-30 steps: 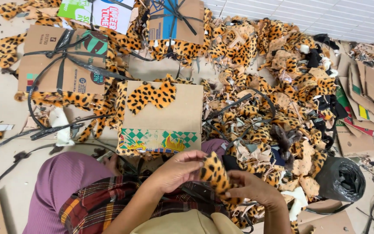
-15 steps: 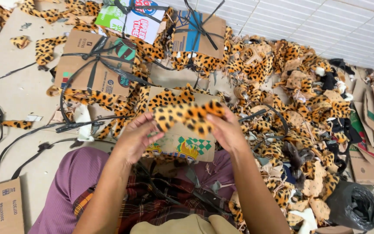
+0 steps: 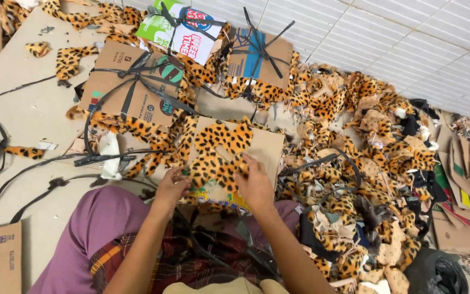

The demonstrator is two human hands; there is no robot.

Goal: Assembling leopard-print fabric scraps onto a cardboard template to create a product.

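Left hand (image 3: 171, 188) pressed flat, fingers loosely spread, on lower-left edge of leopard-print plush fabric cut-out (image 3: 218, 152) | right hand (image 3: 255, 182) pressed its lower-right edge, fingers extended, no clear pinch | cut-out lay on brown cardboard sheet (image 3: 265, 147) before the knees | heap of leopard-print scraps (image 3: 365, 179) to right | strapped cardboard bundle (image 3: 129, 87) beyond.

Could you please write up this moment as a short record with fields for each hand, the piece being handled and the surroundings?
left hand: rests on the lower left edge of the leopard-print fabric piece
right hand: presses on its lower right edge
fabric piece: lies spread flat on a cardboard sheet
to the right: heap of leopard-print scraps
beyond: strapped cardboard bundles
lower right: black bag
lap: plaid cloth
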